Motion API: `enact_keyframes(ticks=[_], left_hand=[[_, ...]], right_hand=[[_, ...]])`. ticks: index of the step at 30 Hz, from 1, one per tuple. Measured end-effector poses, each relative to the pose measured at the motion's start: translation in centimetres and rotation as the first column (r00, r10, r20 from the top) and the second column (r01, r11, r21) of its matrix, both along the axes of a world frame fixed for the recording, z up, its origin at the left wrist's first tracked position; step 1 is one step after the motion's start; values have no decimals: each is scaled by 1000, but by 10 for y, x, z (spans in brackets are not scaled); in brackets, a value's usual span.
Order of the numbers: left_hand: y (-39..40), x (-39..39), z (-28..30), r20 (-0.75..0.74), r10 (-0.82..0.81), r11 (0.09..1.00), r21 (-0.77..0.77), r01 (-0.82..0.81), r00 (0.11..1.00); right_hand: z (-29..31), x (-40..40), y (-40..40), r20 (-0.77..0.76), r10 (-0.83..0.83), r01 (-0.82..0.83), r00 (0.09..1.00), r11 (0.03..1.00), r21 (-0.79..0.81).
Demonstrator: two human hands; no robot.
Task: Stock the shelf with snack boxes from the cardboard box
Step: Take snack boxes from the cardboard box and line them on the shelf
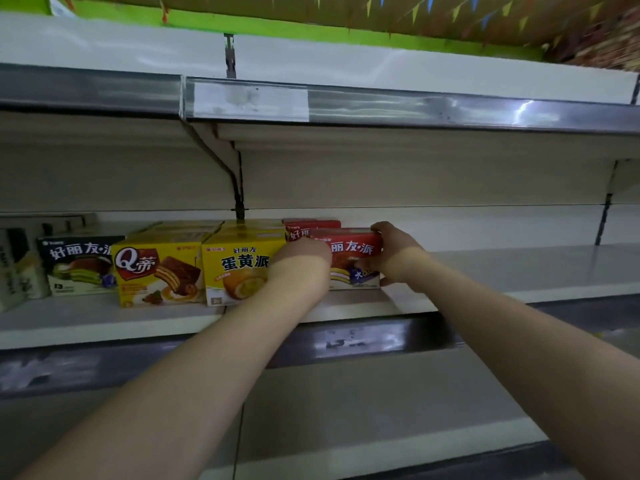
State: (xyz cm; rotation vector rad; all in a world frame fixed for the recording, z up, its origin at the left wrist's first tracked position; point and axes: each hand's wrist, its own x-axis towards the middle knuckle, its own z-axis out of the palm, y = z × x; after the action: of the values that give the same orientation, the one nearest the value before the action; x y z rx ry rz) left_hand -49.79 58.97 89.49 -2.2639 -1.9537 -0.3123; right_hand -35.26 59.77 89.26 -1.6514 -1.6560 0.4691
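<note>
Hands, left hand (304, 252) and right hand (389, 251), grip red snack box (349, 252).

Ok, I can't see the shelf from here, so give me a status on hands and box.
Both hands on the red snack box: left hand at its left end, right hand gripping its right end. Box on white shelf, beside yellow boxes. Nothing blocking.

white shelf (485, 271) with yellow, red, dark snack boxes (239, 268)

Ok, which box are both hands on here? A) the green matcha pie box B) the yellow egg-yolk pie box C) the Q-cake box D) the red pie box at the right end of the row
D: the left hand and right hand grip the ends of the red pie box.
</note>
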Motion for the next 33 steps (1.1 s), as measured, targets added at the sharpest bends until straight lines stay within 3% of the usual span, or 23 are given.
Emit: enact_keyframes(ticks=[6,10,13,18,27,30,33], left_hand=[[2,10,-1,-103,49,998,-24,-51,994],[2,13,3,-104,60,995,-73,-68,993],[1,19,8,-101,67,991,-107,-77,993],[4,28,10,-87,97,982,-153,-110,991],[-30,19,0,28,104,993,47,-105,994],[-53,7,-11,74,86,971,219,-100,994],[-87,-19,-21,89,82,955,278,-104,993]], right_hand=[[-1,-19,36,130,60,-64,990,998,29],[-5,-27,53,113,100,-107,989,992,59],[0,-28,59,78,127,-126,989,992,-9],[1,-31,60,78,82,-82,994,997,-15],[3,-23,30,27,-32,35,999,995,-96],[17,-20,6,126,-193,182,973,979,96],[18,-42,-28,134,-130,87,982,953,289]])
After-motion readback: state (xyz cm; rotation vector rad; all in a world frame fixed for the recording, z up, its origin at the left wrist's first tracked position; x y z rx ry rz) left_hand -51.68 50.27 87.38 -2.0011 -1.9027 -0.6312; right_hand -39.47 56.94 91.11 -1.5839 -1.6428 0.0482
